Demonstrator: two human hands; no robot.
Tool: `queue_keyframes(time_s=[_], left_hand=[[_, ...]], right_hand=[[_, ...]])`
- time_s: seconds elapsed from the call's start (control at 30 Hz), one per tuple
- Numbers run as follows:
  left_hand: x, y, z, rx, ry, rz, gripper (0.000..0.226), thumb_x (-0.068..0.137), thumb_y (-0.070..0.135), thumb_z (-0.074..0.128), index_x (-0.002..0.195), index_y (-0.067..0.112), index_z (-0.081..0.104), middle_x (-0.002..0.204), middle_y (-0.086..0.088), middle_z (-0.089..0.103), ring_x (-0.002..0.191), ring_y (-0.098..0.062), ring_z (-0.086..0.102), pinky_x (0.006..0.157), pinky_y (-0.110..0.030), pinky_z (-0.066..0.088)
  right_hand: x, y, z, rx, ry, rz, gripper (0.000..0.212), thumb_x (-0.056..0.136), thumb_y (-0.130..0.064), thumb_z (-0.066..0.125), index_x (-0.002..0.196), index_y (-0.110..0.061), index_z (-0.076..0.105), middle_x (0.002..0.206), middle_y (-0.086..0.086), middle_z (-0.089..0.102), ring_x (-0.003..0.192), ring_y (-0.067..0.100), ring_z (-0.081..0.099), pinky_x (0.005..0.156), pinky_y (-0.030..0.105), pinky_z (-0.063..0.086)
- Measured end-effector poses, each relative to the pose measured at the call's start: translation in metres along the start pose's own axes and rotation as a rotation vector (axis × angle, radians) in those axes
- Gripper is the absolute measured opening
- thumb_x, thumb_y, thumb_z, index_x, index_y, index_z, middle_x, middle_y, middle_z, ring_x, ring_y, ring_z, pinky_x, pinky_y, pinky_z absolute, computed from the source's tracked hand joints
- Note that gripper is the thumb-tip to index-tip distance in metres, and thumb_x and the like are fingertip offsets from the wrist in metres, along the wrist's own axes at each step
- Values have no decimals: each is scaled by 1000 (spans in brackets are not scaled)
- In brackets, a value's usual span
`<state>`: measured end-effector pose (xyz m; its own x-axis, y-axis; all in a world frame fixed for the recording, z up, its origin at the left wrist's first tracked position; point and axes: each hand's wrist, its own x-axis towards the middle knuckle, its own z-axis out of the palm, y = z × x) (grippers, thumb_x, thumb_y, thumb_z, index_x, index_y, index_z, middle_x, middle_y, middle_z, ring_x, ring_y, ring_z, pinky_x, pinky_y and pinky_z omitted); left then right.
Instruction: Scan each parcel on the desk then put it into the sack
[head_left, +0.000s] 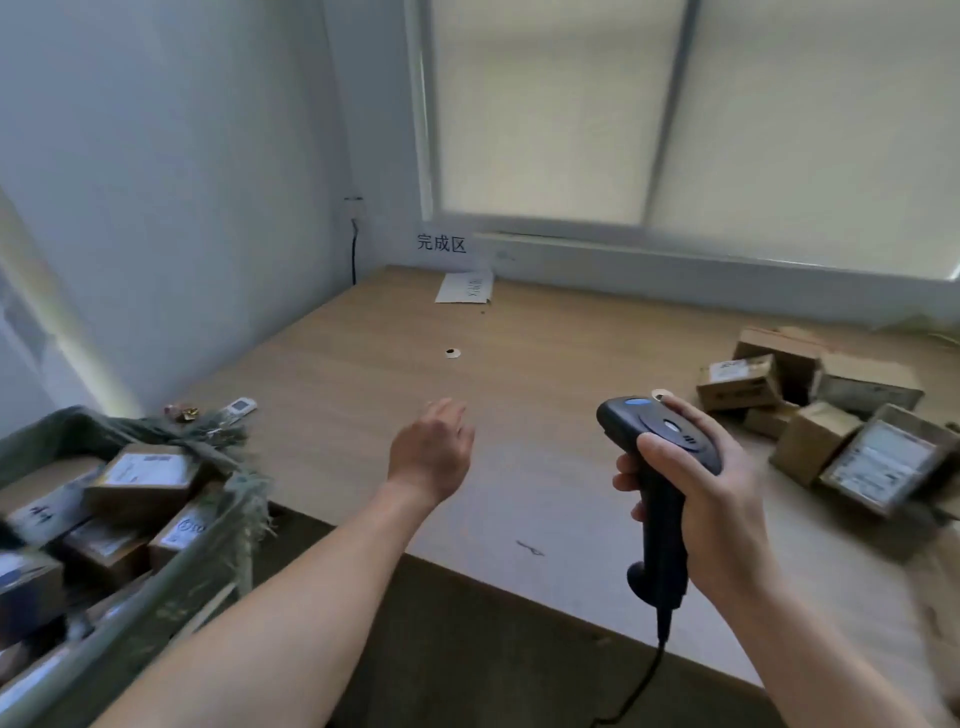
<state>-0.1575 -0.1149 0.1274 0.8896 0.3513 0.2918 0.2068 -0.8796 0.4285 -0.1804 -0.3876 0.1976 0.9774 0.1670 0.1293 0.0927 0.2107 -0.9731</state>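
- progress check: looks like somewhere in the middle of the job. the green sack (231, 525) at the left edge of the counter (519, 374) already has a bunch of cardboard parcels (143, 480) in it, labels facing all ways. i can count at least five or six, and the lower ones are too blurry to be sure of.
- what's left: a loose pile of unscanned-looking boxes (813, 441) sits on the far right of the counter, roughly half a dozen, some leaning on each other. a few show white labels, others only bare cardboard. so my guess is about half done, give or take.
- right hand (722, 499): its fingers are wrapped round the handle of the black scanner (660, 447), held upright over the counter with its cable (649, 670) hanging off the bottom. it's near the pile but not aimed at any box that i can tell.
- left hand (434, 452): fingers loose and spread, holding nothing, hovering above the bare middle of the counter, between the sack and the pile and touching neither.
- my read: no parcel is in hand right now, so the next thing is grabbing another box from the right pile, scanning it, then dropping it in the sack.
- other stuff: a white remote (236, 406) by the sack and a paper sheet (464, 287) at the back under a wall sign (441, 243).
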Motion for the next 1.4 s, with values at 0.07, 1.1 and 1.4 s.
queue_keyframes(time_s=[0.07,1.1,1.4], left_hand=[[4,45,17,4,-24,78,33,103,24,47,128,7,60,137,-10,58,125,-30,54,96,-39,45],[270,312,307,17,-479,497,43,103,36,48,140,14,50,139,-7,52,121,-30,54,83,-38,46],[358,326,392,87,-693,531,55,97,17,62,147,11,41,156,-7,34,133,-32,45,99,-42,48]], right_hand=[[-5,-12,-36,-4,78,-29,56,74,-16,80,125,-28,61,86,19,74,66,31,70,53,38,48],[210,10,-259,-132,647,-16,60,72,-26,71,131,-22,61,79,15,73,67,30,69,49,36,49],[311,40,-283,-171,638,65,54,89,-10,71,139,-20,55,79,18,72,67,31,67,50,37,47]])
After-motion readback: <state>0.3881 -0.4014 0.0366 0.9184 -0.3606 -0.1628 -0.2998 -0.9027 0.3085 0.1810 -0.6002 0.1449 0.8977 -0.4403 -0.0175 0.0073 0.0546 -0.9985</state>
